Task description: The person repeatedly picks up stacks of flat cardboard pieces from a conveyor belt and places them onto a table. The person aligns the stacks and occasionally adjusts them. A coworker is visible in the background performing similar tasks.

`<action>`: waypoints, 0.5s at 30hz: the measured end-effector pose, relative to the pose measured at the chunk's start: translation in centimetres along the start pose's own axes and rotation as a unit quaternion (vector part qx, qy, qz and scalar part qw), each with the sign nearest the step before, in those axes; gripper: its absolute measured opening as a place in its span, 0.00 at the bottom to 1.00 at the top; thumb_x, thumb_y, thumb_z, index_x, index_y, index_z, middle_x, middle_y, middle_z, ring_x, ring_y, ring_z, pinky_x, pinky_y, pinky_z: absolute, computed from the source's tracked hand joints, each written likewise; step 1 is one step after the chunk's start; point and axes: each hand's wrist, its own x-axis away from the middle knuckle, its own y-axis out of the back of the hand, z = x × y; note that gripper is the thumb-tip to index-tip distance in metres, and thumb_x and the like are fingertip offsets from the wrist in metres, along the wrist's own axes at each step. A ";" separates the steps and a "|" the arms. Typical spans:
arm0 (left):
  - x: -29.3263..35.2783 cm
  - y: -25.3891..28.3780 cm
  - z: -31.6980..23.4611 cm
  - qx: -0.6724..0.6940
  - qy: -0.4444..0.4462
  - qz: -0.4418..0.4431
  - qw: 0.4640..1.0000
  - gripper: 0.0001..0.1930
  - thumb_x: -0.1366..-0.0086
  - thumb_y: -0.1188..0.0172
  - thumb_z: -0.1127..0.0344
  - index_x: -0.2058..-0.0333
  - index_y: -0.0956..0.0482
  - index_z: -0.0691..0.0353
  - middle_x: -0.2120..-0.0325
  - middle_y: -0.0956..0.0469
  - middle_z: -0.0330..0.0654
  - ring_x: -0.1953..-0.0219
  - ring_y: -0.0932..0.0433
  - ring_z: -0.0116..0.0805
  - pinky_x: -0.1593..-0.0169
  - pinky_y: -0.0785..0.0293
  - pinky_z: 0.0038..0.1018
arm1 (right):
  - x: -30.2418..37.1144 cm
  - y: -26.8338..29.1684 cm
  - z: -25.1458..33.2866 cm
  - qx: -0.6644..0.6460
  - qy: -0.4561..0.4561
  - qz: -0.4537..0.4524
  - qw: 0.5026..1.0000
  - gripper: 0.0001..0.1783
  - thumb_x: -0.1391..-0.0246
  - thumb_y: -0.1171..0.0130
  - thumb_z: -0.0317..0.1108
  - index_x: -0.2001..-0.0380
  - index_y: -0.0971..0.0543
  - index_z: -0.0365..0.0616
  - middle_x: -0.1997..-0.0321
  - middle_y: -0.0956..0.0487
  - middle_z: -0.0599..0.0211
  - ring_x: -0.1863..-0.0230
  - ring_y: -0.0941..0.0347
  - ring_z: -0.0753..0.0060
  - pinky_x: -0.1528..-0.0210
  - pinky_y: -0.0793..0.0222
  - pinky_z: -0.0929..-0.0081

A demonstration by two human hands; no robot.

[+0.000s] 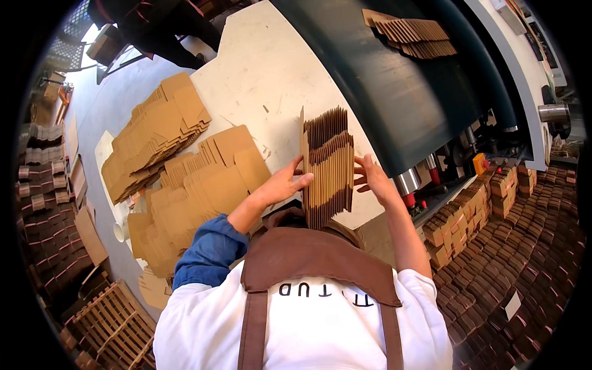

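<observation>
Upright in front of my chest stands a bundle of folded brown cardboard blanks [330, 166], packed face to face with their stepped edges upward. My left hand [282, 185] is against the bundle's left face, its thumb pointing inward. At the right face, my right hand [374, 179] has its fingers a little apart, with the tips touching the cardboard. The bundle is held between the two hands. Its lower end reaches the near edge of the white table [265, 74], close to my brown apron [308, 253].
Fanned piles of flat cardboard blanks [157, 129] [203, 185] cover the table's left side. A dark green conveyor belt [394, 98] carries another cardboard batch [413, 34]. Bundled cardboard [493, 277] fills the right floor. A wooden pallet [114, 324] lies lower left; a person [160, 28] stands far left.
</observation>
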 end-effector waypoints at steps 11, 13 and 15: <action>-2.6 3.6 -0.3 -0.105 -0.126 -0.082 0.983 0.57 0.53 0.31 0.42 0.34 0.56 0.64 0.36 0.50 0.58 0.35 0.44 0.48 0.41 0.37 0.36 | 1.6 -0.6 -0.5 0.084 0.096 -0.007 0.992 0.48 0.50 0.44 0.62 0.35 0.43 0.41 0.39 0.35 0.41 0.44 0.30 0.54 0.46 0.33 0.65; -3.7 4.8 -2.0 -0.084 -0.094 -0.050 0.991 0.57 0.53 0.31 0.43 0.34 0.56 0.61 0.35 0.51 0.57 0.35 0.45 0.48 0.42 0.36 0.35 | 1.3 -0.6 -1.4 0.066 0.100 -0.004 0.993 0.48 0.50 0.44 0.62 0.35 0.44 0.41 0.39 0.36 0.41 0.41 0.33 0.52 0.44 0.34 0.64; -4.5 5.4 -3.1 -0.102 -0.029 0.024 0.994 0.57 0.53 0.31 0.43 0.33 0.57 0.58 0.36 0.49 0.57 0.36 0.43 0.48 0.44 0.34 0.34 | 1.2 -0.4 -1.9 0.055 0.095 -0.001 0.994 0.49 0.49 0.44 0.62 0.35 0.46 0.41 0.38 0.37 0.40 0.38 0.36 0.50 0.41 0.38 0.62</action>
